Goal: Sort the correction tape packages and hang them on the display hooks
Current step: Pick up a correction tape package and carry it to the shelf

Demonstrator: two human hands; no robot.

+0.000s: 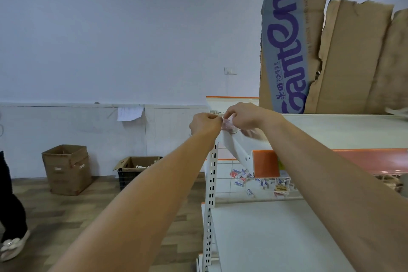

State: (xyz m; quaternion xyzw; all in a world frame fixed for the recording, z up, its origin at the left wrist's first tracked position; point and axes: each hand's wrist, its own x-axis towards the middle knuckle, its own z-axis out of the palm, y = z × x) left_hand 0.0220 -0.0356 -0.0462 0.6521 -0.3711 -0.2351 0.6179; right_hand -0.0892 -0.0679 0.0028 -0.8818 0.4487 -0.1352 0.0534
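Standing far L: another person's dark trouser leg (11,201) + pale shoe (12,247) on the wood-look floor (66,227).
Floor by wall: tall cardboard box (66,169), flaps open; R of it a lower open box (136,164) on a dark crate (123,179).
Wall: white paper sheet (129,113) hanging off the ledge.
L hand (205,123): raised to front-L corner of the top shelf (331,130), fingers curled tight, thumb + forefinger pinching L edge of the correction tape pkg (228,126).
Pkg place: small, pinkish-clear, held btw both hands right at that shelf corner; blurred, print unreadable.
R hand (242,117): just beside L hand, fingers bent, tips pinching the pkg's top edge.
Upright (212,194): white slotted post below the hands.
Wire basket (225,172): under the orange strip (265,163), loose small packs (240,180) inside.
Lower shelf (276,238): white, front of basket.
Top shelf, R end: torn cardboard sheets (353,57) standing upright, one w/ blue print.
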